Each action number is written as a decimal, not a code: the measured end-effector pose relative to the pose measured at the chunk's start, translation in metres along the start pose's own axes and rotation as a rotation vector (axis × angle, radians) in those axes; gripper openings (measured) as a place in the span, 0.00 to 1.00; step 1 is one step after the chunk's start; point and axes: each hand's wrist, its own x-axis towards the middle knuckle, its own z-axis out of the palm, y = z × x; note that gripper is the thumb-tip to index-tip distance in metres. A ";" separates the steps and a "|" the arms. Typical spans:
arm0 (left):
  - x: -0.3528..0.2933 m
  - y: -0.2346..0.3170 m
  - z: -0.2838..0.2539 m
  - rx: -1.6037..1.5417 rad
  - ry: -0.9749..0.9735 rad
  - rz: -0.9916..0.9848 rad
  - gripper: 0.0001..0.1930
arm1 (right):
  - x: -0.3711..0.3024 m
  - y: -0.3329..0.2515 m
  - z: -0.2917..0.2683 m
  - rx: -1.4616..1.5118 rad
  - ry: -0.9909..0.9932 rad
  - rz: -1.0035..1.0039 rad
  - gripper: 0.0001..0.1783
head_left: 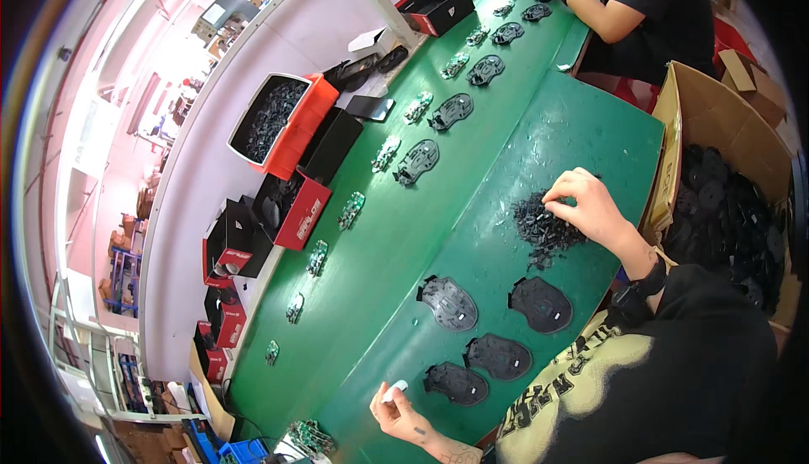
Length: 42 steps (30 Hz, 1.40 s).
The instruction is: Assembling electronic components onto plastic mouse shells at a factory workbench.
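A loose, jagged heap of small black pieces (pixel 538 230) lies on a green worktop (pixel 594 123) beneath the right hand (pixel 587 204); a short, rounded white object (pixel 393 391) sits tilted in the left hand (pixel 399 416), partly hidden.

The person's right grip (pixel 586 207) is over a heap of small black parts (pixel 548 228) on the green bench (pixel 602 123); whether it touches them cannot be told. The left grip (pixel 398 412) holds a small white object (pixel 393 391). Four dark curved shells (pixel 541 305) lie between them. Farther up, circuit boards (pixel 387 154) line up beside dark bases (pixel 417 163), with an orange bin (pixel 318 125) to their left
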 end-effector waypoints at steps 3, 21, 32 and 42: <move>0.007 -0.042 -0.006 0.123 -0.010 0.048 0.12 | 0.001 0.009 0.005 -0.012 -0.052 -0.030 0.05; -0.067 -0.001 -0.020 0.352 0.171 0.320 0.13 | -0.004 0.007 0.015 -0.205 -0.178 -0.131 0.04; -0.053 0.007 0.021 0.562 -0.297 0.141 0.25 | -0.002 -0.033 0.021 0.432 -0.281 0.225 0.08; -0.013 0.040 0.052 -0.264 -0.159 0.003 0.22 | 0.001 -0.083 0.060 0.918 -0.587 0.367 0.08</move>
